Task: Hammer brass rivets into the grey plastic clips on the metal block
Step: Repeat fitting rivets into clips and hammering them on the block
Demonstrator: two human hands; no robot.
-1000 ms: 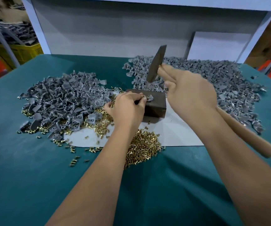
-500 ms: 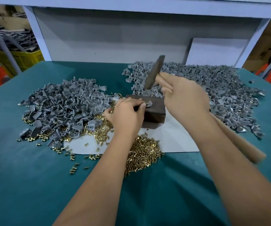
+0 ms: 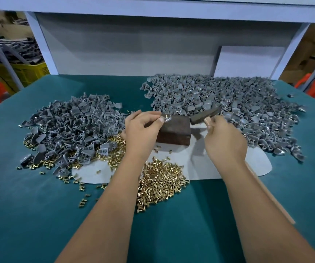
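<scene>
The metal block point(image 3: 173, 130), dark brown and boxy, sits on a pale mat point(image 3: 228, 164) near the middle of the green table point(image 3: 29, 215), its long side running left to right. On the block's far left top corner lies a grey plastic clip point(image 3: 167, 117) with a brass rivet point(image 3: 166, 116) showing in it; which way the rivet's shank points is too small to tell. The left hand point(image 3: 141, 130) pinches that clip between thumb and forefinger, the other fingers curled loosely beneath.

The right hand point(image 3: 225, 141) is wrapped round the wooden handle of a hammer point(image 3: 206, 115), gripping high up near the head. The hammer's dark head lies almost level, its long axis slanting from lower left to upper right, the near end just beside the block's far right corner and apart from the clip. The handle runs back under the forearm toward the lower right (only its tail end shows there).

Left of the block spreads a heap of darker grey clips point(image 3: 71, 130); behind and to the right lies a larger heap of lighter grey clips point(image 3: 238, 99), some touching the mat's far edge. A pile of loose brass rivets point(image 3: 162, 183) lies in front of the block, partly under the left forearm, with strays scattered among the left heap. A yellow crate point(image 3: 27, 73) stands beyond the table at far left.
</scene>
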